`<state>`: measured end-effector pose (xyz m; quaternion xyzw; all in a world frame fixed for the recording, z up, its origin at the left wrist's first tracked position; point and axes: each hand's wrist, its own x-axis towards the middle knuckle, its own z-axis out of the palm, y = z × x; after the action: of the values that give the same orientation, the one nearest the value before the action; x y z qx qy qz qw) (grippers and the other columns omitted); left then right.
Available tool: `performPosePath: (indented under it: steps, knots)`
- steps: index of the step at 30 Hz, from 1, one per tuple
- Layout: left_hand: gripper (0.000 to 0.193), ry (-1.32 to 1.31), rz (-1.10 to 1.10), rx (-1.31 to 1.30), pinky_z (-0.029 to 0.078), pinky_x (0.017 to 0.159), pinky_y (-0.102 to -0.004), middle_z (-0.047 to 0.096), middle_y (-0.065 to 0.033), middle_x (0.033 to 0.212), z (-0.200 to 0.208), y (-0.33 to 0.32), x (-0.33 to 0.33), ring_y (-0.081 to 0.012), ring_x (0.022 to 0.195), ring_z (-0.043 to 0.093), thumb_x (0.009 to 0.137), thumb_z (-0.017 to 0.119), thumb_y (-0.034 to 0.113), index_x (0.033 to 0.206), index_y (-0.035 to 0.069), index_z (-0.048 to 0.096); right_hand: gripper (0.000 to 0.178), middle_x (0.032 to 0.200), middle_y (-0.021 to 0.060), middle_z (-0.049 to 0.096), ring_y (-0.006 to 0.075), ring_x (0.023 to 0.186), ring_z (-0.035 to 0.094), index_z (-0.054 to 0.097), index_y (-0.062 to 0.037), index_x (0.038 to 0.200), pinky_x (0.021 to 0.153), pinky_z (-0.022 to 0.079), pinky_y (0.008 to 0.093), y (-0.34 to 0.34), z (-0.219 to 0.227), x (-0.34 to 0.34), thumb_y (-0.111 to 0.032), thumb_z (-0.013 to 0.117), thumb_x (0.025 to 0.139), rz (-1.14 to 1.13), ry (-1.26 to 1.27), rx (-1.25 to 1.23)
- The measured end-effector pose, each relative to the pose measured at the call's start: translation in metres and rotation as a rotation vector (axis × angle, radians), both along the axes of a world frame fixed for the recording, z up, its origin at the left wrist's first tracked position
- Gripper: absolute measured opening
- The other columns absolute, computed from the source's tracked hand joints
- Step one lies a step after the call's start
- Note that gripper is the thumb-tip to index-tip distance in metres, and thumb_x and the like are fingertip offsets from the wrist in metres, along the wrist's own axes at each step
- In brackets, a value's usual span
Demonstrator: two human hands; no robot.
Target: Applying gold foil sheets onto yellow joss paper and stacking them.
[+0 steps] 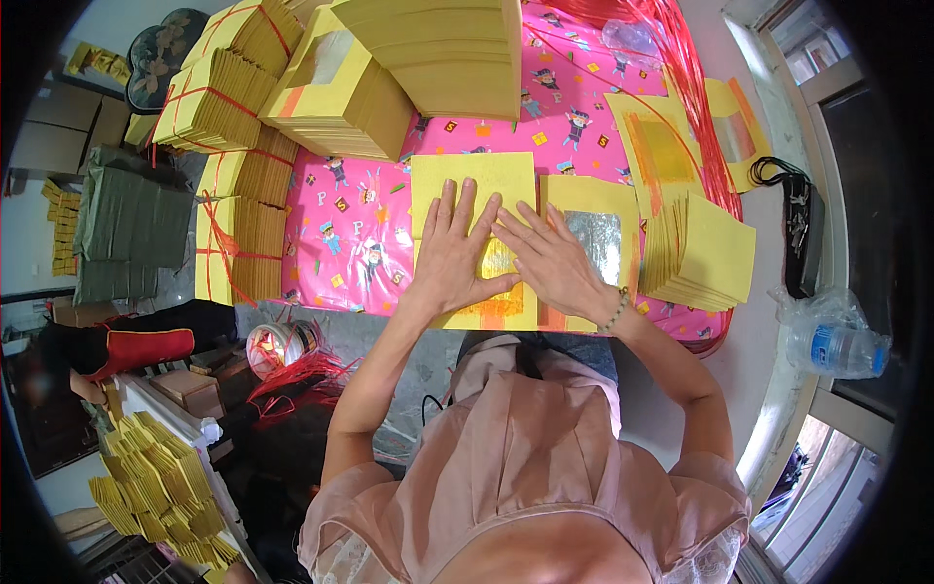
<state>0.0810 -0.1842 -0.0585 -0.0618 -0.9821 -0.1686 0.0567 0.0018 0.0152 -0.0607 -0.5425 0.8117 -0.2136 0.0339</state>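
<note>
While both palms lie flat in the head view, look at that left hand (448, 255): fingers fanned apart, thumb out to the right, nothing clamped, pressed on a yellow sheet (511, 175) with a gold patch (498, 261) edged in orange. And the right hand (556, 258), a beaded bracelet (615, 310) at its wrist, slants across a second sheet (589, 195) with a silver patch (598, 241); its fingers are slightly apart, gripping nothing, the tips reaching over the first sheet. Both sheets lie side by side at the near edge of the pink cloth (341, 253), right in front of the person!

Just right of them leans a stack (718, 255) of yellow pieces, red strings (686, 107) trailing behind it. Over on the left, string-tied bundles (229, 180) pile up, and below them, on the floor, sits a bucket (275, 347).
</note>
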Motion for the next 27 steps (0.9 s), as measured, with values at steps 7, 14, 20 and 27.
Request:
performPosePath:
  steps: [7,14,20,27]
  knots:
    - [0.111,-0.017,-0.044,0.002,0.016,0.117,-0.0594,0.018,-0.0301,0.159,0.005,-0.003,0.0,-0.0501,0.148,0.01,0.072,0.066,0.074,0.155,0.01,0.03,0.059,0.158,0.008,0.034,0.0308,0.149,0.024,0.036,-0.0146,0.152,0.12,0.014,0.0566,0.005,-0.004,0.007,-0.027,0.051,0.097,-0.011,0.0,0.046]
    - [0.105,-0.024,-0.101,-0.008,0.016,0.119,-0.0579,0.023,-0.0238,0.16,0.005,-0.017,0.016,-0.0448,0.149,0.015,0.077,0.062,0.074,0.155,0.011,0.031,0.065,0.163,0.01,0.025,0.033,0.152,0.015,0.031,-0.014,0.155,0.122,0.007,0.0553,0.008,0.0,0.007,-0.03,0.052,0.096,0.008,-0.109,0.065]
    - [0.102,-0.073,-0.055,-0.018,0.017,0.12,-0.0535,0.025,-0.0209,0.16,0.007,-0.027,0.033,-0.0414,0.149,0.017,0.079,0.061,0.074,0.154,0.012,0.033,0.064,0.163,0.0078,0.025,0.031,0.151,0.017,0.03,-0.0146,0.155,0.121,0.009,0.0566,0.007,0.002,0.01,-0.035,0.051,0.097,-0.008,-0.099,0.065]
    - [0.098,-0.108,-0.024,0.042,0.017,0.12,-0.0537,0.022,-0.021,0.161,0.005,-0.041,0.044,-0.0409,0.15,0.015,0.082,0.06,0.071,0.156,0.013,0.03,0.064,0.163,0.0079,0.026,0.031,0.151,0.017,0.03,-0.0147,0.155,0.121,0.009,0.0565,0.007,0.002,0.01,-0.036,0.05,0.098,-0.005,-0.116,0.068]
